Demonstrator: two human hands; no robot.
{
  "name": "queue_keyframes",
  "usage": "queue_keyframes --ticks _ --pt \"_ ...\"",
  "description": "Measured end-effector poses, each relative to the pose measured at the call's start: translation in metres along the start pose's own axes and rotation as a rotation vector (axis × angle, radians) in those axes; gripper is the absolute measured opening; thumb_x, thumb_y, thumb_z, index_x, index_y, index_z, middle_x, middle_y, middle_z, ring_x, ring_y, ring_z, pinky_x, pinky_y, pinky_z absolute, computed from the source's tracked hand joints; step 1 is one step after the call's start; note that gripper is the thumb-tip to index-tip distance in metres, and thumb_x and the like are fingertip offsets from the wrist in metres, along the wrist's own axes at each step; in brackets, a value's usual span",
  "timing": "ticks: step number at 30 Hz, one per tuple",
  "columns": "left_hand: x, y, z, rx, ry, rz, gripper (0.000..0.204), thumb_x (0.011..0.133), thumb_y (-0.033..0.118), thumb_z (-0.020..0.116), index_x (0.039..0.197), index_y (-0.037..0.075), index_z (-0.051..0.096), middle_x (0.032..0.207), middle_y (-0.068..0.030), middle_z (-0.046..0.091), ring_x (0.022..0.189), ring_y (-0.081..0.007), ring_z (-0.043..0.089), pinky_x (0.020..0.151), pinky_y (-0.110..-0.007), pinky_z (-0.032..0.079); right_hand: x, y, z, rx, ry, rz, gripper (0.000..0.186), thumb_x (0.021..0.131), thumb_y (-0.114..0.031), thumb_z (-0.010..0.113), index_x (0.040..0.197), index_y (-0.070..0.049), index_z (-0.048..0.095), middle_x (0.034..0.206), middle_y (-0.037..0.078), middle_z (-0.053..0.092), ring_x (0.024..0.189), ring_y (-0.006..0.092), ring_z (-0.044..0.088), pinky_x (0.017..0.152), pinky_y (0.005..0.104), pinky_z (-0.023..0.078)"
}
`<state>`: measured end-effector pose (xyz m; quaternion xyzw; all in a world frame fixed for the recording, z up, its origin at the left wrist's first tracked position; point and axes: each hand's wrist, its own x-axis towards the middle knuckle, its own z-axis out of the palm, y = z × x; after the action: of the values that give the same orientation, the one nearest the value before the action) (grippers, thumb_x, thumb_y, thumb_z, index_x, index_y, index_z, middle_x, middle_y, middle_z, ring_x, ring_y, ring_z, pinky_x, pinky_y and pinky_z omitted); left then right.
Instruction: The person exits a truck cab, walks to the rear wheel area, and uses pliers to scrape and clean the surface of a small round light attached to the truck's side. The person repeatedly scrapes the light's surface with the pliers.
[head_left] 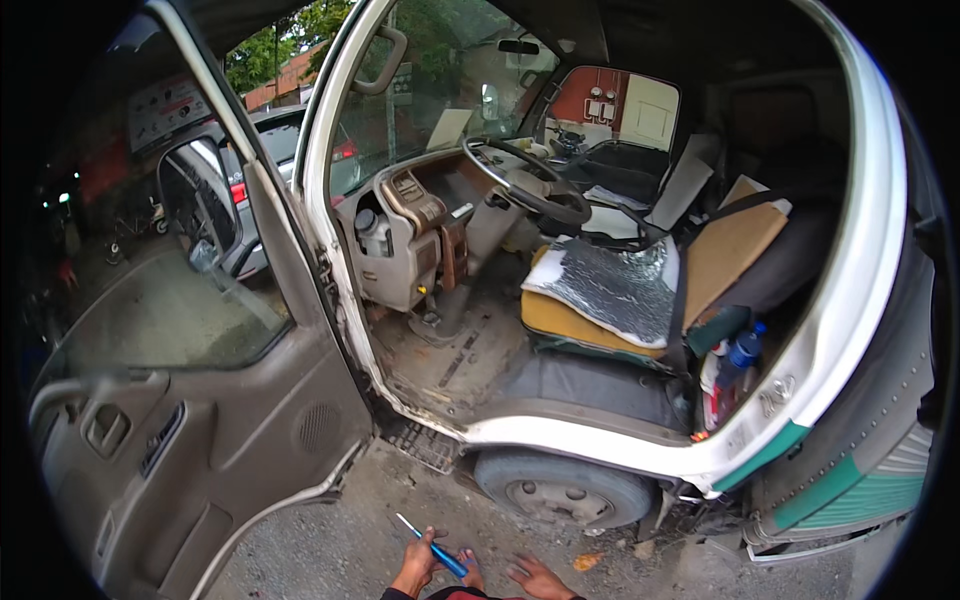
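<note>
At the lower edge, my left hand (416, 563) is closed round a screwdriver with a blue handle (450, 561). Its pale shaft points up and to the left. My right hand (536, 577) is held low beside it, fingers spread, with nothing in them. Both hands are over the ground in front of a truck cab whose door stands wide. The front wheel (563, 490) is the nearest part of the truck to my hands. Between the hands, part of a foot (470, 568) shows.
The truck's door (250, 400) swings out on the left, beside a step (420, 443). Inside are a steering wheel (527, 180), a seat with a silvery sheet (615, 290), cardboard (735, 255) and a blue bottle (745, 347). A car (270, 145) stands beyond.
</note>
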<state>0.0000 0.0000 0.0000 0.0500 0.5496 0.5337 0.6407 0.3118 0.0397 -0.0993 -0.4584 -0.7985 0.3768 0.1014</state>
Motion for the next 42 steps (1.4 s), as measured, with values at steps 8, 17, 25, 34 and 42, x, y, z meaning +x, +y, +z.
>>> queue_keyframes --ticks 8,17,25,34,42 --pt "0.082 0.270 0.062 0.542 0.217 0.716 0.026 0.101 0.026 0.072 0.105 0.001 0.070 0.064 0.0038 0.055 0.053 -0.0075 0.051 0.045 -0.028 0.039 0.103 -0.028 -0.128 0.341 -0.316 0.168 0.047 0.098 -0.044 0.066 0.117 -0.002 0.074 0.116 0.023 0.074 0.111 0.0380 0.070 0.098 0.0498 0.052" --pt "0.005 0.596 0.202 0.613 0.430 1.593 0.037 0.101 0.014 0.068 0.136 0.001 0.066 0.121 -0.0102 0.073 0.086 -0.0077 0.065 0.074 -0.025 0.053 0.481 -0.215 -0.434 1.158 0.492 -0.280 0.023 0.102 -0.016 0.063 0.110 0.005 0.066 0.092 0.013 0.071 0.077 0.0210 0.068 0.071 0.0349 0.057" --pt "0.028 0.798 0.296 0.658 0.703 2.142 0.037 0.102 0.020 0.069 0.138 0.010 0.066 0.086 -0.0008 0.067 0.072 -0.0088 0.062 0.066 -0.026 0.051 0.784 -0.184 -0.575 1.143 0.728 -0.619 0.036 0.105 -0.037 0.058 0.120 -0.006 0.069 0.116 0.016 0.073 0.098 0.0299 0.074 0.086 0.0469 0.062" --pt "0.028 0.825 0.287 0.748 0.893 1.912 0.047 0.105 0.033 0.065 0.135 -0.002 0.066 0.109 -0.0094 0.076 0.102 -0.0125 0.068 0.097 -0.028 0.050 0.772 -0.266 -0.612 1.759 -0.327 -0.417 0.050 0.101 -0.053 0.057 0.112 -0.006 0.074 0.104 0.016 0.076 0.091 0.0323 0.077 0.084 0.0470 0.064" --pt "0.031 0.831 0.273 0.896 1.113 2.015 0.048 0.104 0.041 0.066 0.132 0.002 0.069 0.104 -0.0081 0.076 0.079 -0.0084 0.064 0.074 -0.025 0.051 0.786 -0.276 -0.621 1.595 -0.280 -0.250 0.050 0.098 -0.054 0.060 0.101 -0.006 0.074 0.092 0.016 0.076 0.080 0.0320 0.076 0.076 0.0444 0.064"
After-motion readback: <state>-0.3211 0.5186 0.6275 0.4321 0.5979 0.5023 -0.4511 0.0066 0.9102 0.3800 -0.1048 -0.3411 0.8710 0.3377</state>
